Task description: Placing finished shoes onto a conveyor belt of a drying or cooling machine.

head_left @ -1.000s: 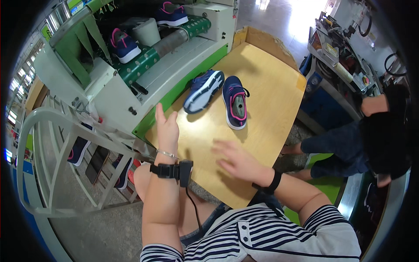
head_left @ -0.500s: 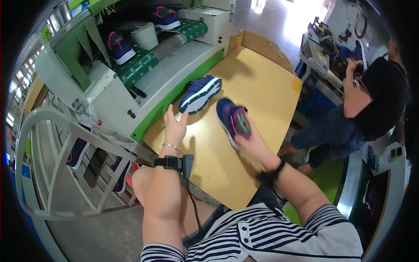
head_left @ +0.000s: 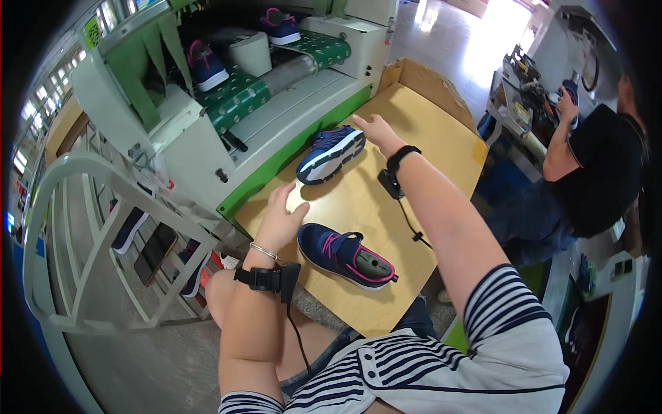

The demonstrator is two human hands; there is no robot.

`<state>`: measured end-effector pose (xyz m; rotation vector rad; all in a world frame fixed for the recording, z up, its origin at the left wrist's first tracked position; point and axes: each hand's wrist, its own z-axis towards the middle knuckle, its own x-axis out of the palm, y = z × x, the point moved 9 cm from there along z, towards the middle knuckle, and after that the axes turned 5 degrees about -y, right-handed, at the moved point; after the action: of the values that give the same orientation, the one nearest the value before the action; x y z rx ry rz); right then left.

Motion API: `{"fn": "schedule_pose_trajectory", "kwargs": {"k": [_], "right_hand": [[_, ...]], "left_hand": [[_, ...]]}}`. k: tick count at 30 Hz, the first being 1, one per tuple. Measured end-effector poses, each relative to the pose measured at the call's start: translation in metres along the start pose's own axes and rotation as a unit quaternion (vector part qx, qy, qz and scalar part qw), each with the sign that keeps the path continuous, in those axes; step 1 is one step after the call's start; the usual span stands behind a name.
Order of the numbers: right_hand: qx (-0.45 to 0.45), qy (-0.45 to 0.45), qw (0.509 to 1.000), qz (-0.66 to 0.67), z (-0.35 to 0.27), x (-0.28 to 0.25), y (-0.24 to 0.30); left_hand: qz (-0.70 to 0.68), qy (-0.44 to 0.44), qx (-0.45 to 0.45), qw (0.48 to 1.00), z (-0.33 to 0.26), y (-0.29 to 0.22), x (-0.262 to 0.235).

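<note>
Green and white conveyor machine (head_left: 227,131) runs along the far-left edge of the wooden table (head_left: 441,131); two more navy shoes ride on its patterned belt, one by a white block (head_left: 249,53), one further back (head_left: 279,26). Wooden table carries the two working shoes. A second person in a dark top (head_left: 596,172) sits at the right with an arm up at another bench, not touching this table.

Change vs half a second ago: the pink-lined navy shoe (head_left: 348,255) was held up in the right hand over the middle of the table; now it lies on its sole near the table's near edge, toe toward the left hand, nobody holding it. Right hand (head_left: 376,131) has let go and stretched far out to the second navy shoe (head_left: 331,153), which lies tilted on its side by the green edge of the machine, same spot as earlier. Fingers spread, not clamped on anything; fingertips at the shoe's heel end, touching or just short, cannot tell which.

Left hand (head_left: 279,217) rests flat and loose on the table just beside the near shoe's toe, holding nothing, shifted nearer than before. Black wrist straps on both arms, cable hanging from each.

Judgement: first shoe put down and finished with for now, second shoe is the one being gone for
</note>
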<state>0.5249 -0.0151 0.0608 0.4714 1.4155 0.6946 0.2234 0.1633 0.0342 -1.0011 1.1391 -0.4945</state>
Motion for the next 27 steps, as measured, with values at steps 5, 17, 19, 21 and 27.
{"fn": "schedule_pose_trajectory", "kwargs": {"k": [5, 17, 19, 21, 27], "right_hand": [[0.039, 0.146, 0.978, 0.146, -0.007, 0.055, -0.03], [-0.142, 0.143, 0.968, 0.153, -0.265, -0.099, -0.096], [-0.137, 0.136, 0.968, 0.159, -0.279, -0.099, -0.097], [-0.113, 0.09, 0.97, 0.196, -0.278, -0.094, -0.091], [-0.058, 0.134, 0.912, 0.384, -0.245, -0.074, -0.056]], "left_hand": [[0.007, 0.068, -0.072, 0.995, -0.02, 0.013, 0.003], [-0.035, 0.227, -0.108, 0.967, -0.029, 0.016, 0.046], [-0.055, 0.212, -0.142, 0.965, -0.027, 0.017, 0.047], [-0.085, 0.205, -0.144, 0.964, -0.025, 0.012, 0.051], [-0.384, 0.17, -0.276, 0.865, -0.05, 0.004, 0.07]]}}
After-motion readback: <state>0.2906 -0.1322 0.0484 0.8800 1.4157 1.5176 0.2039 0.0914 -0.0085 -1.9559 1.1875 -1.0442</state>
